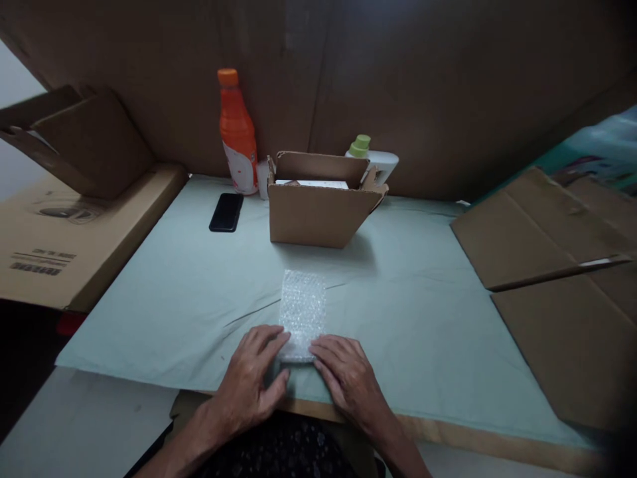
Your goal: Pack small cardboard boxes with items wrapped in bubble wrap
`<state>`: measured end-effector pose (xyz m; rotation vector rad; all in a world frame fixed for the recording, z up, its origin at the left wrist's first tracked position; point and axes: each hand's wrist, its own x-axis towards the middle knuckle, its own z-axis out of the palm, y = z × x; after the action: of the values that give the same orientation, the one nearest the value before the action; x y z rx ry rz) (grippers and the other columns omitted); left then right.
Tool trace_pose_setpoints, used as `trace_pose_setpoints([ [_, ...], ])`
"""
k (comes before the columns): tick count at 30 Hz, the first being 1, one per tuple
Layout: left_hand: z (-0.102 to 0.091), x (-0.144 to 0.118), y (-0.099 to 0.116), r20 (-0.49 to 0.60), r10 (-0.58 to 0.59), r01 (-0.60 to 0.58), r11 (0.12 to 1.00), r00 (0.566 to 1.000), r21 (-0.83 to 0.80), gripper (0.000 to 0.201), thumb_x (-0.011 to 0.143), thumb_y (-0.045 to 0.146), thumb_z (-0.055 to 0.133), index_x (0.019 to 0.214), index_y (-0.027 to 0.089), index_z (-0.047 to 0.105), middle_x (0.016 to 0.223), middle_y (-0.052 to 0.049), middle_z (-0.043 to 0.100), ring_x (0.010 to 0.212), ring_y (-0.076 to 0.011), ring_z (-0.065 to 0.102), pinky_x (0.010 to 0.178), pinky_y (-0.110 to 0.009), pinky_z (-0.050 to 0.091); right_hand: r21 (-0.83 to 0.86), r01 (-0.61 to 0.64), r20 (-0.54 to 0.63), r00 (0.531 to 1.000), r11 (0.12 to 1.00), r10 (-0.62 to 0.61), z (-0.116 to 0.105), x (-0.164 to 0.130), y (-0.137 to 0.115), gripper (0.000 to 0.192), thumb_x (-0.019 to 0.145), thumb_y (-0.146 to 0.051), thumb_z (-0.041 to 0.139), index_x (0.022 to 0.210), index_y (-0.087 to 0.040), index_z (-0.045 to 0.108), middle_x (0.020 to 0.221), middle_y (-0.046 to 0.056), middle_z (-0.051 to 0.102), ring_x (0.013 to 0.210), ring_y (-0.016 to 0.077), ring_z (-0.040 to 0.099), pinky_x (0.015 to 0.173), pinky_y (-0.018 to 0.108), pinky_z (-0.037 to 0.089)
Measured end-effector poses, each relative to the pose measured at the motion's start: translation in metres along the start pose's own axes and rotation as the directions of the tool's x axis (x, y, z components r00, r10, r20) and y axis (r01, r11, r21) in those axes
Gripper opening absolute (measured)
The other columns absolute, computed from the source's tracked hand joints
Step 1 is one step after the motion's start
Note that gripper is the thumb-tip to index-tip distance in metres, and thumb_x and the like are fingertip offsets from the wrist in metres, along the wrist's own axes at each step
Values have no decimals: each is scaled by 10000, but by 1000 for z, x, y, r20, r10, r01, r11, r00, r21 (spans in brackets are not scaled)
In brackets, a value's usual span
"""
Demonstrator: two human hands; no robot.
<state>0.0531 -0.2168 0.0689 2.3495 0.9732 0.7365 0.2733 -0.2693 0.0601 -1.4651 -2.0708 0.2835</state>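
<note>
Between the hands: bubble wrap on the cloth

Ahead of both hands, past the bubble wrap (pixel 303 302), a cardboard box (pixel 308 216) stands open at the top on the pale green cloth (pixel 413 285). A white item (pixel 318 184) shows inside near the rim; the front wall hides the remaining contents. An orange bottle (pixel 236 139), capped and upright, stands ahead of the left hand (pixel 251 375), with a dark phone (pixel 226 212) lying just before it. Far to the left of that hand, a carton (pixel 94 146) rests on a larger printed box (pixel 99 252); the contents of both cannot be seen. To the right of the right hand (pixel 348 372) are cardboard panels (pixel 572 345).

The bubble wrap lies between the hands, its near edge level with the fingertips. The left hand is spread, fingers at the left edge, thumb apart. The right fingertips touch the right edge; whether they pinch it cannot be told.
</note>
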Motion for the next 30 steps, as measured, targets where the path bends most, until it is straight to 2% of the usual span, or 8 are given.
trace_pose_setpoints([
  [5, 12, 1, -8, -25, -38, 38, 999, 999, 2, 345, 934, 157, 504, 1269, 167, 585, 853, -59, 689, 797, -204, 627, 706, -334, 542, 72, -95, -97, 990, 993, 102, -5, 0, -1, 197, 977, -186, 560, 1157, -202, 640, 982, 53, 750, 876, 202, 678, 772, 363, 544],
  [9, 24, 13, -23, -70, -90, 95, 993, 993, 74, 328, 932, 213, 529, 1247, 150, 596, 846, -62, 697, 767, -210, 655, 691, -337, 552, -45, -75, -272, 960, 996, 60, -8, -2, 0, 232, 940, -169, 605, 1168, -193, 640, 1076, 91, 722, 1012, 236, 649, 863, 402, 518],
  [13, 24, 20, -26, -75, -108, 115, 989, 991, 98, 330, 947, 211, 511, 1267, 170, 577, 964, -78, 678, 848, -210, 670, 737, -339, 571, -91, -14, -126, 992, 996, 2, -1, -2, 0, 260, 926, -147, 590, 1171, -207, 655, 1169, 99, 716, 1139, 274, 618, 909, 451, 505],
  [16, 16, 15, -20, -100, -33, 42, 995, 994, 87, 344, 944, 249, 553, 1281, 181, 569, 1139, -121, 646, 1018, -242, 641, 856, -390, 563, -65, -35, -78, 996, 997, 30, 6, 0, 3, 271, 946, -134, 544, 1167, -229, 670, 1111, 88, 744, 1127, 275, 632, 908, 468, 505],
  [18, 10, 8, -15, -40, 27, -25, 998, 999, 54, 381, 935, 264, 587, 1310, 198, 553, 1185, -119, 645, 1083, -261, 607, 917, -427, 537, 10, -68, -53, 996, 998, 68, 6, 0, 3, 264, 968, -150, 520, 1165, -230, 675, 1040, 83, 755, 1042, 255, 662, 877, 448, 517],
  [21, 5, -1, -9, 57, 28, -29, 1000, 998, 8, 390, 959, 201, 538, 1348, 208, 526, 1049, -79, 688, 971, -232, 612, 851, -397, 534, 110, -129, 8, 992, 986, 129, 0, -2, 1, 226, 986, -202, 527, 1158, -226, 672, 975, 67, 753, 917, 220, 677, 820, 402, 533],
  [26, 12, 7, -18, 7, -56, 55, 997, 998, 47, 332, 968, 203, 508, 1288, 134, 563, 872, -65, 678, 803, -220, 606, 728, -364, 534, -16, -114, -146, 983, 993, 110, -4, -6, -5, 264, 963, -235, 578, 1219, -200, 633, 1175, 120, 701, 1080, 265, 628, 882, 442, 508],
  [30, 15, 15, -28, -52, -68, 73, 990, 996, 119, 328, 976, 212, 496, 1295, 161, 557, 1026, -95, 654, 926, -233, 621, 812, -380, 543, -91, -60, -43, 998, 994, 56, 3, -1, -8, 283, 936, -179, 589, 1212, -220, 636, 1258, 115, 668, 1164, 277, 591, 942, 464, 486],
])
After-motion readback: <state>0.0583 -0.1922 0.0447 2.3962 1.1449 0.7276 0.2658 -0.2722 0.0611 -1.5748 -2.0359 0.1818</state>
